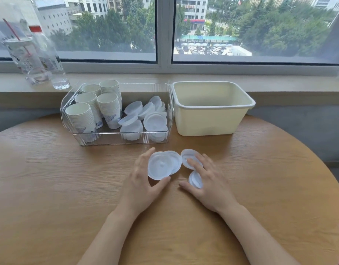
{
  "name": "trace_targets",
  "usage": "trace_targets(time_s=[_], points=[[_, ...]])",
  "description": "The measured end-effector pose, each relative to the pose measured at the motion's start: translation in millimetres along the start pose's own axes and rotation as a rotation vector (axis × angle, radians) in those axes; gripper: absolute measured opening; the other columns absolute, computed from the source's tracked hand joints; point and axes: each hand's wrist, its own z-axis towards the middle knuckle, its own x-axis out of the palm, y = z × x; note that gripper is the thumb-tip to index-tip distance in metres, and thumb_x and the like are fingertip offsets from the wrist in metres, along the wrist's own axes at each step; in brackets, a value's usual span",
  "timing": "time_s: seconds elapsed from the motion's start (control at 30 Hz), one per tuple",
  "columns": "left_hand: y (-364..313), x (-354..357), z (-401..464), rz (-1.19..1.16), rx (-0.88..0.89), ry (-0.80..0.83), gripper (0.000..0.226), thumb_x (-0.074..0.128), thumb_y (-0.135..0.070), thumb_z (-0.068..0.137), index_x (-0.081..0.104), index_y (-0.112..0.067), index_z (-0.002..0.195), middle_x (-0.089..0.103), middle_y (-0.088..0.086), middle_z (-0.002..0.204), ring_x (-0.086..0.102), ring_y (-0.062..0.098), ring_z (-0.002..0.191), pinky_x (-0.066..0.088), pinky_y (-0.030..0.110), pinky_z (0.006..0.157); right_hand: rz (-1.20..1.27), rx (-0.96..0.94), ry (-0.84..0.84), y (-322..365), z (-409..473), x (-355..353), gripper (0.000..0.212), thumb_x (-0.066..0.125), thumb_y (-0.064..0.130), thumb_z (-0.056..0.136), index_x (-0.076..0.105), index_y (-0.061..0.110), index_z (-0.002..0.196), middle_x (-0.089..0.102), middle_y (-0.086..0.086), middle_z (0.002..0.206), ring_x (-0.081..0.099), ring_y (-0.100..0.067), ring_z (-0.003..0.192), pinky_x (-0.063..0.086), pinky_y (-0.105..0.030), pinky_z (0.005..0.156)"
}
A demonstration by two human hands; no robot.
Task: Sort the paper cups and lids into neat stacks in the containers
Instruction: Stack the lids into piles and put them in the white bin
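The step in hand appears to be the gathering of the last loose lids from the table (50, 178) into one pile. The left hand (140, 183) is cupped around a lid (159, 167), with thumb and fingertips curled against its rim; a second lid (176, 163) is overlapped beneath it. The right hand (208, 180) is laid flat, fingers straight, on a third lid (186, 156), and a small tilted stack of lids (195, 179) is seen under its palm side; whether that stack is being pinched cannot be told. All these lids lie near the middle of the table, just in front of the clear bin (165, 111).

The paper cups (109, 106) are already nested in five stacks in the left half of the clear bin, toward the table's far left edge. In its right half, lids (154, 121) are heaped in leaning piles rather than straight ones. The cream tub (212, 119), beside it at the table's far right edge, is seen to hold nothing.

For the next move, the loose lids would probably need to be aligned rim to rim, lifted as one stack, and set in a container; the leaning piles would likely need straightening too.

The table is round and wood-grained, set against a window ledge (279, 85). On the ledge, at its left end, a lidded drink cup (26, 58) with a red straw and a plastic bottle (50, 58) are stood. Trees, buildings and parked cars are seen through the window.
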Motion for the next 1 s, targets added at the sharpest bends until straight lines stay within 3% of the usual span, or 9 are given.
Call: trace_targets(time_s=[0.23,0.33,0.43,0.53,0.7,0.83,0.93,1.0], points=[[28,-23,30,-0.014,0.027,-0.082,0.089,0.082,-0.041,0.076,0.045,-0.023,0.155,0.051,-0.017,0.144,0.039,-0.020,0.131,0.027,-0.001,0.104,-0.053,-0.008,-0.050,-3,58,10,0.091,0.039,0.091,0.081,0.046,0.036,0.153,0.034,0.004,0.168,0.022,-0.021,0.159,0.023,-0.040,0.125],[43,-39,37,-0.011,0.031,-0.100,0.091,0.090,-0.030,0.076,0.044,-0.026,0.154,0.051,-0.014,0.143,0.041,-0.013,0.133,0.028,-0.001,0.103,-0.048,-0.084,-0.230,5,65,12,0.082,0.046,0.084,0.086,0.059,0.026,0.144,0.049,-0.002,0.158,0.038,-0.024,0.152,0.029,-0.041,0.120],[55,-54,42,-0.003,0.028,-0.122,0.092,0.088,-0.037,0.075,0.043,-0.027,0.155,0.055,-0.015,0.139,0.048,-0.005,0.132,0.032,0.004,0.105,0.049,-0.314,-0.431,29,70,19,0.055,0.061,0.062,0.095,0.069,0.021,0.130,0.062,0.000,0.140,0.055,-0.023,0.133,0.039,-0.041,0.112],[63,-65,43,-0.021,0.031,-0.142,0.091,0.083,-0.041,0.074,0.043,-0.027,0.155,0.057,-0.016,0.137,0.053,0.000,0.131,0.038,0.012,0.108,0.161,-0.443,-0.395,70,79,35,0.037,0.068,0.043,0.097,0.073,0.022,0.127,0.065,0.003,0.134,0.061,-0.021,0.123,0.046,-0.042,0.103],[80,-79,40,-0.062,0.039,-0.166,0.091,0.081,-0.055,0.075,0.042,-0.030,0.154,0.060,-0.017,0.139,0.058,0.006,0.130,0.045,0.023,0.111,0.259,-0.506,-0.323,123,94,63,0.022,0.076,0.020,0.096,0.077,0.020,0.118,0.069,0.002,0.124,0.064,-0.020,0.105,0.050,-0.040,0.094],[95,-86,39,-0.272,-0.072,-0.194,0.102,0.090,-0.058,0.068,0.039,-0.042,0.154,0.063,-0.020,0.137,0.067,0.013,0.115,0.058,0.032,0.094,0.332,-0.520,-0.294,127,100,73,0.008,0.075,0.019,0.097,0.080,0.018,0.103,0.074,0.008,0.106,0.065,-0.014,0.099,0.053,-0.037,0.086],[97,-82,43,-0.237,-0.016,-0.168,0.096,0.090,-0.055,0.073,0.039,-0.045,0.153,0.063,-0.018,0.139,0.067,0.021,0.114,0.055,0.037,0.098,0.453,-0.452,-0.264,120,100,73,0.007,0.074,0.022,0.097,0.080,0.022,0.101,0.073,0.016,0.101,0.068,-0.007,0.097,0.054,-0.037,0.083],[97,-81,45,-0.246,-0.011,-0.152,0.093,0.090,-0.052,0.076,0.040,-0.043,0.153,0.064,-0.019,0.140,0.065,0.018,0.123,0.052,0.039,0.105,0.529,-0.426,-0.251,118,102,73,0.007,0.074,0.023,0.097,0.079,0.022,0.100,0.073,0.017,0.100,0.070,-0.009,0.097,0.056,-0.036,0.082]])
